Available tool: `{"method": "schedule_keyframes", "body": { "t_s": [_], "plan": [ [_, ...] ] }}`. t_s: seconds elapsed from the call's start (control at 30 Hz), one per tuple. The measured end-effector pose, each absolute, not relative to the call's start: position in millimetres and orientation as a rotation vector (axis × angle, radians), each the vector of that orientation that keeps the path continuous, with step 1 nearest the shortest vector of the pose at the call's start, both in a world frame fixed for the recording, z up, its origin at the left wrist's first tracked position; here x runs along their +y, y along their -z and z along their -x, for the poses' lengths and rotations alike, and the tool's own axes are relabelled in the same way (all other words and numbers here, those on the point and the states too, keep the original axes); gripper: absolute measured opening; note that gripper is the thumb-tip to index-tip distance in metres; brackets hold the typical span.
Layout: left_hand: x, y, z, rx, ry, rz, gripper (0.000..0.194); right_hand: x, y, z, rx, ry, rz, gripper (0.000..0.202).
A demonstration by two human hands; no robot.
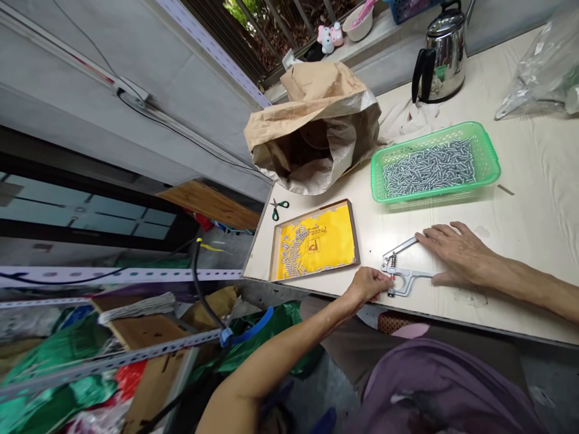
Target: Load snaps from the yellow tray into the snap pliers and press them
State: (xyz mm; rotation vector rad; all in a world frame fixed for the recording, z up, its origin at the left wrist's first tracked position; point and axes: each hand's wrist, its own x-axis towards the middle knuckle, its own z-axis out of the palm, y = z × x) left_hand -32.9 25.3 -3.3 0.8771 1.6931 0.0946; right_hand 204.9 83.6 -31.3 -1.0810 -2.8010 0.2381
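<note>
Silver hand-press pliers (pixel 411 276) with a coil spring lie near the table's front edge, their handles spread apart. My right hand (pixel 465 253) holds these handles, fingertips on the upper one and thumb at the lower one. At the jaw end, my left hand (pixel 368 284) is closed in a pinch; whatever sits between its fingertips is too small and hidden to name. A bit of red shows in the jaw. Left of the pliers, a shallow cardboard tray (pixel 356 241) with a yellow lining holds many small silvery metal pieces (pixel 294 253).
A green plastic basket (pixel 493 163) full of small silvery spring-like pieces stands behind the pliers. Green-handled scissors (pixel 279 209) lie beyond the tray. A large open paper sack (pixel 312 132), a metal kettle (pixel 446 54) and a clear plastic bag (pixel 543 78) stand farther back.
</note>
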Motion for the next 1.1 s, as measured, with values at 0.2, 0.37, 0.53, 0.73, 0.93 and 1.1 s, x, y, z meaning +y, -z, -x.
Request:
{"method": "schedule_keyframes", "body": {
  "t_s": [0.2, 0.37, 0.53, 0.73, 0.93, 1.1],
  "plan": [
    [17.2, -0.2, 32.8, 1.768, -0.029, -1.075, 0.020, 76.4, 18.0, -197.3, -2.795, -0.207, 1.095, 0.063],
    [13.4, 2.2, 15.1, 1.678, -0.313, -2.010, 0.016, 69.9, 11.1, -196.4, -2.797, -0.238, 1.082, 0.056],
    [41.6, 15.3, -8.4, 1.266, -0.213, -2.428, 0.067, 66.0, 11.4, -199.7, -2.772, -0.322, 1.113, 0.071],
    [60.8, 16.5, -11.6, 1.172, -0.074, -2.462, 0.070, 65.7, 15.8, -204.7, -2.784, -0.243, 1.223, 0.054],
    [57.6, 26.7, -17.3, 1.208, -0.198, -2.410, 0.015, 64.0, 28.9, -203.4, -2.720, -0.289, 1.094, 0.019],
    [57.4, 32.4, -18.9, 1.261, -0.310, -2.375, 0.015, 66.2, 23.6, -202.4, -2.681, -0.326, 1.154, 0.017]
  ]
}}
